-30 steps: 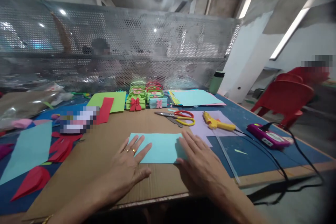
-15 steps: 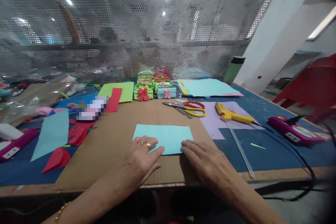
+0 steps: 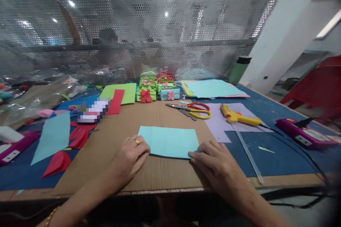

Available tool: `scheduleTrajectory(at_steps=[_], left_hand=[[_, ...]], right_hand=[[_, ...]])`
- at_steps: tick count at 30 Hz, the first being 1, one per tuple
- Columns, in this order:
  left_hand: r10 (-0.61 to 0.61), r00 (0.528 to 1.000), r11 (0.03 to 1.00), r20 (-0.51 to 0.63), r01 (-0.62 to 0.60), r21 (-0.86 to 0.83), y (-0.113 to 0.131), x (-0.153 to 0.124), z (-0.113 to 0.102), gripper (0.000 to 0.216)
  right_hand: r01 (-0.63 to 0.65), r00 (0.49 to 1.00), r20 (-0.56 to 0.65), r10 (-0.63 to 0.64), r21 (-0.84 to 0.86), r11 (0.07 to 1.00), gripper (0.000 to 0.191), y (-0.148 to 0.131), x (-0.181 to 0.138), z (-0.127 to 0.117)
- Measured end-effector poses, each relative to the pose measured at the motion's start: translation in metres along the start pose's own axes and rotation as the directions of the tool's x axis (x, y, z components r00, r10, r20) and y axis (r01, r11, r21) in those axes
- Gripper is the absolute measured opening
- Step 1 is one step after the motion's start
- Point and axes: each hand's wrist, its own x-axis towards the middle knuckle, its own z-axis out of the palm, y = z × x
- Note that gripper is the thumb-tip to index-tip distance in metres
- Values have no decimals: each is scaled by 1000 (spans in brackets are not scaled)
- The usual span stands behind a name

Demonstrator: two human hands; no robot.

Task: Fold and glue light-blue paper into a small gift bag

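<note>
The left hand [image 3: 134, 154], fingers curled together, pinches the near left corner of a light-blue paper rectangle [image 3: 170, 142], while the right hand [image 3: 215, 161] grips its near right corner between thumb and fingers. The paper lies over a cardboard sheet [image 3: 106, 163] on the blue tabletop [image 3: 279, 161], nearer the person than the open scissors [image 3: 183, 112] and yellow glue gun [image 3: 236, 117].

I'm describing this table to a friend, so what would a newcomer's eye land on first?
Probably the pale blue sheet on the cardboard, between the left hand and right hand, each touching an end. Next, the green bag with a red bow beyond the sheet, and the yellow glue gun on lilac paper to the right.
</note>
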Motion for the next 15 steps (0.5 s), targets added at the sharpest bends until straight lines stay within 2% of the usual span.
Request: scheduleTrajectory(at_steps=[4,7,10,15], left_hand=[[-179,972,964,153,205,-172,-3,6,-13,17],[-251,945,922,207,299,-247,-3,13,-17,18],[-275,938,910,210,324,-259,-2,18,-16,21],[-265,952,932,155,294,-211,-2,20,-9,25]], right_hand=[[-102,994,53,99,64,993,15,3,4,-1],[-173,980,108,165,72,982,20,4,7,-1],[-233,967,123,224,60,971,24,4,11,0],[-311,943,140,302,46,949,17,3,18,1]])
